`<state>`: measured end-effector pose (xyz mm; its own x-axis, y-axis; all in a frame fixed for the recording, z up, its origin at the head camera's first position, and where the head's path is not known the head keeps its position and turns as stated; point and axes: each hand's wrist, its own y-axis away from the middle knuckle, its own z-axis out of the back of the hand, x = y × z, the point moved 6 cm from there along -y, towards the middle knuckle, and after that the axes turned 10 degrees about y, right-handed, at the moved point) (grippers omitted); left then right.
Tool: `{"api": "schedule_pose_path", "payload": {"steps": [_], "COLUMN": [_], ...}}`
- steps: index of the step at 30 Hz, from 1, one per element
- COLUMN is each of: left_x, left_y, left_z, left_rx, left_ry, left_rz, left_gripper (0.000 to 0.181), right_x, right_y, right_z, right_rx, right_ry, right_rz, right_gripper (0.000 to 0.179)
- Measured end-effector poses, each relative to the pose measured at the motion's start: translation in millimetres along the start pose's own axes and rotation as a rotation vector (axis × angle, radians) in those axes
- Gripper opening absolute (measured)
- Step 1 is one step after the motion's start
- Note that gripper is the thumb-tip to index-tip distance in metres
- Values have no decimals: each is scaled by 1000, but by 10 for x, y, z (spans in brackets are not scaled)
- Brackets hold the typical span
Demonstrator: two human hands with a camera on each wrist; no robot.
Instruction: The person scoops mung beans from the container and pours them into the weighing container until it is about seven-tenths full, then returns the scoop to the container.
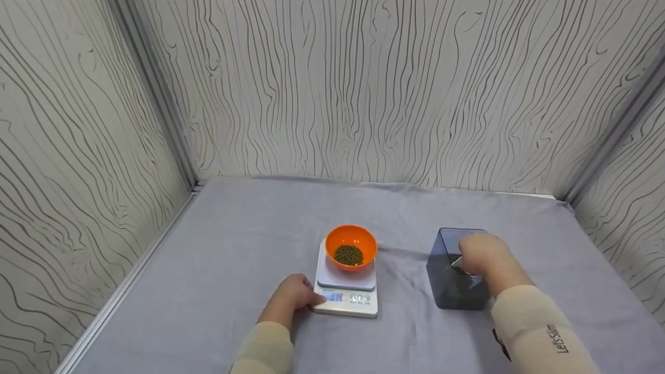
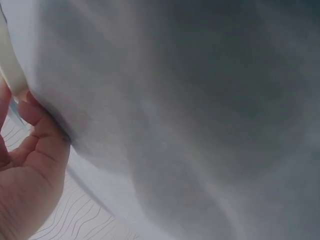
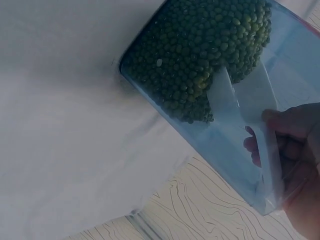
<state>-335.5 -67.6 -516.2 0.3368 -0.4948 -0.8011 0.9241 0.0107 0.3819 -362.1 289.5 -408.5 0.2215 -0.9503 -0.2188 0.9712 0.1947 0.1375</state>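
Note:
A white kitchen scale with a lit display carries an orange bowl with some green mung beans in it. My left hand grips the scale's near left corner, thumb on top beside the display; the left wrist view shows curled fingers at the scale's edge. To the right, my right hand reaches into a bluish see-through container. It holds a white scoop by the handle, and the scoop's front end sits in the mung beans inside.
A grey cloth with a few creases covers the table. Wood-grain patterned panels stand behind it and at both sides, with grey metal posts at the corners. The container's tall walls surround the scoop.

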Motion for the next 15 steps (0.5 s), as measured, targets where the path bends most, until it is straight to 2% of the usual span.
{"api": "schedule_pose_path", "payload": {"steps": [5, 15], "left_x": [-16, 12], "left_y": [7, -24], "left_z": [0, -2], "left_rx": [1, 1], "left_ry": [-3, -8], "left_rz": [13, 37], "left_gripper": [31, 31], "right_x": [-20, -20], "right_y": [18, 31], "right_z": [4, -3], "right_rx": [20, 9], "right_ry": [-27, -44], "right_rz": [-3, -10], "right_gripper": [18, 15]}}
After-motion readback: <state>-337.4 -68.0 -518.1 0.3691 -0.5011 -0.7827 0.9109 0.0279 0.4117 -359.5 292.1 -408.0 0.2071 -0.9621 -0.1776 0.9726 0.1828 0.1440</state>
